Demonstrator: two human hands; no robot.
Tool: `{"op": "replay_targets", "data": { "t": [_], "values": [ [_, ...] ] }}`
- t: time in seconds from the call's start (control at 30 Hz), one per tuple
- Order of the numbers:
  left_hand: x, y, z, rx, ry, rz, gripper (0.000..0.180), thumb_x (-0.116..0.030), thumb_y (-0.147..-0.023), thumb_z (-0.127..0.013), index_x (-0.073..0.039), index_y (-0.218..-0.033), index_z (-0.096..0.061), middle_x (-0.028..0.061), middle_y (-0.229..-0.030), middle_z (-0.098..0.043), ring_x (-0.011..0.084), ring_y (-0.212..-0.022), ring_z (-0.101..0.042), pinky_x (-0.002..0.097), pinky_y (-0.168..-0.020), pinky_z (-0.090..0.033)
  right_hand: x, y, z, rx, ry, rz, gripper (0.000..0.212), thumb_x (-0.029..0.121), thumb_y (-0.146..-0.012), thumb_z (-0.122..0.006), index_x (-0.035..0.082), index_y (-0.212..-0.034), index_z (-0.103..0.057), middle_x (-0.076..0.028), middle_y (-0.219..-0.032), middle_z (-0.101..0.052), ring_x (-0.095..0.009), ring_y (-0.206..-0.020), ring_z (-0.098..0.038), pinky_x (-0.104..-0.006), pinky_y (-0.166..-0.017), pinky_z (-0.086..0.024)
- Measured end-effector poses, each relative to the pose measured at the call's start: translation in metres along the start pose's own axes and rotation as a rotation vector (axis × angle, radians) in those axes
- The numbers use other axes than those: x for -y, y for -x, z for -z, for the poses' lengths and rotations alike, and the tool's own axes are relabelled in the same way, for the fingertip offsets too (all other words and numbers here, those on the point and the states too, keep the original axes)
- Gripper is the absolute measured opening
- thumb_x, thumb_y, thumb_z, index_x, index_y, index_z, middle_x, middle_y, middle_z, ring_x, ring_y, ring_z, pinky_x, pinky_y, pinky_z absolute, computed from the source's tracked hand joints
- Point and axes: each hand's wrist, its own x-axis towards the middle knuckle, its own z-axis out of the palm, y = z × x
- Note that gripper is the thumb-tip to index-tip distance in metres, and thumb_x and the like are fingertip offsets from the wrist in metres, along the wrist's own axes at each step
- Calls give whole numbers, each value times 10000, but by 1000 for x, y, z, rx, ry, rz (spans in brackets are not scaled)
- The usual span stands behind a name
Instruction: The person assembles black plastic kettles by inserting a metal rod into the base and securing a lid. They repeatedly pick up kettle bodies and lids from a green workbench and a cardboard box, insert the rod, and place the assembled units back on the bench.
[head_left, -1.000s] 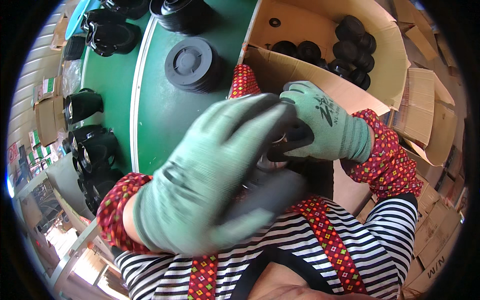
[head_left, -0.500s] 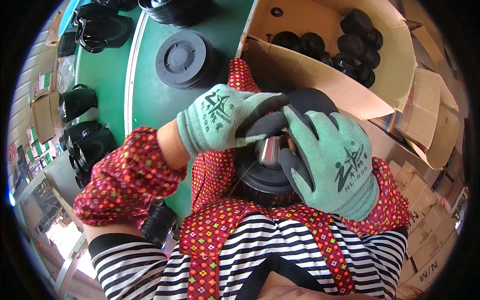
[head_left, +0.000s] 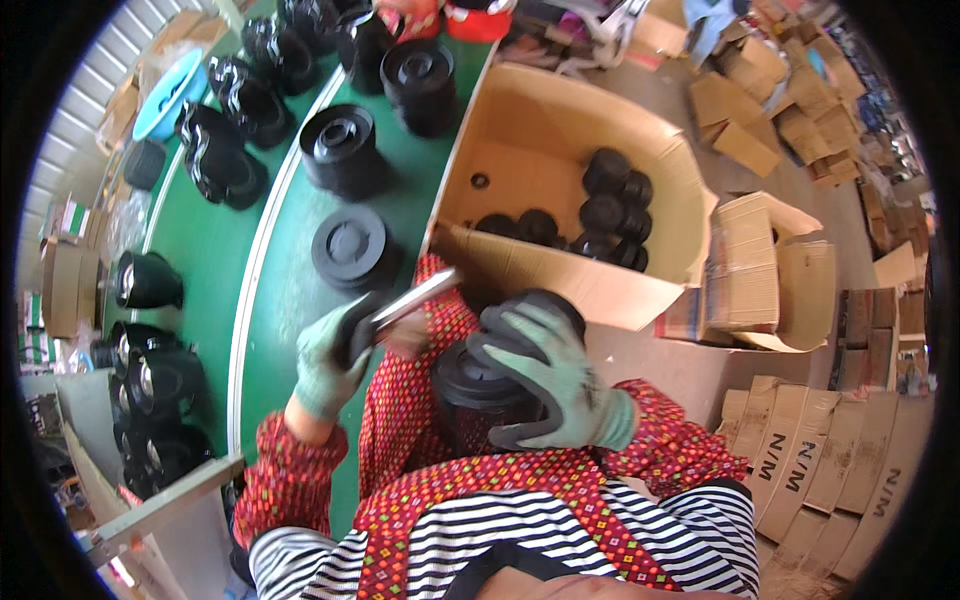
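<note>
Both of my hands wear green knit gloves with black palms and fingers. My left hand (head_left: pixel 345 345) is raised over the green table, closed around a shiny silver metal piece (head_left: pixel 420 300); blur hides its exact kind. In front of my body sits a black round part (head_left: pixel 475 372) with a stepped, ring-shaped top. My right hand (head_left: pixel 565 375) grips this black round part from its right side, thumb low and fingers over the top. Behind those fingers shows a dark rounded shape (head_left: pixel 560 308) that I cannot make out. Left of them stands a stack of black discs (head_left: pixel 348 242).
An open cardboard box (head_left: pixel 560 275) ahead holds several black round caps (head_left: pixel 605 212). Black cylinders (head_left: pixel 340 145) stand farther along the green table (head_left: pixel 290 265). Glossy black pots (head_left: pixel 160 380) line its left side. Flattened cartons (head_left: pixel 790 460) are stacked at the right.
My hands were together over the black round part, with the silver piece upright between them. My left hand has moved left with the silver piece. The view has shifted to show more ahead.
</note>
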Motion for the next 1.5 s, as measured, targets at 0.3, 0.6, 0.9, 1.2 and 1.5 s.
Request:
{"op": "replay_targets", "data": {
  "t": [0.3, 0.6, 0.9, 1.2, 1.5],
  "values": [
    [99, 190, 16, -14, -542, 546, 355, -282, -953, -751, -103, -1256, -698, 149, -1151, -732, 350, -1027, -718, 431, -862, -576, -23, -2, -29, -229, -241, -54, 504, 219, -732, -901, 37, -1158, -700, -143, -1144, -662, -334, -1111, -628, -438, -998, -501],
    [-67, 93, 67, 127, 129, 151, 978, -235, -735, -981, 9, -1518, -448, 251, -1647, -347, 376, -1528, -358, 450, -1207, -374, -5, -88, -43, -410, -1512, -607, 565, 472, -1116, -482, 24, -1445, -585, -139, -1419, -655, -278, -1289, -627, -441, -1139, -492],
    [5, 108, 143, -724, 671, 656, 452, -256, -1037, -686, 69, -1337, -595, 149, -1239, -699, 245, -1057, -723, 366, -775, -650, 10, -110, -136, -171, -1044, -179, 461, 220, -1111, -503, -25, -1501, -500, -107, -1380, -607, -241, -1193, -621, -381, -1098, -466],
    [292, -44, 222, -948, 401, 764, 318, -319, -926, -827, -26, -1036, -769, 18, -779, -697, 150, -708, -665, 325, -606, -570, -14, -78, -161, 233, -281, 47, 568, 145, -853, -818, -2, -1372, -642, -197, -1264, -699, -367, -1074, -692, -446, -946, -548],
    [395, -105, 227, -873, -264, 938, 691, -641, -877, -735, -46, -1229, -714, 233, -1081, -750, 397, -1068, -720, 454, -958, -551, -25, -79, -170, 227, -275, 56, 508, 188, -857, -819, 40, -1326, -696, -169, -1246, -719, -362, -1096, -691, -447, -949, -552]
  ]
}}
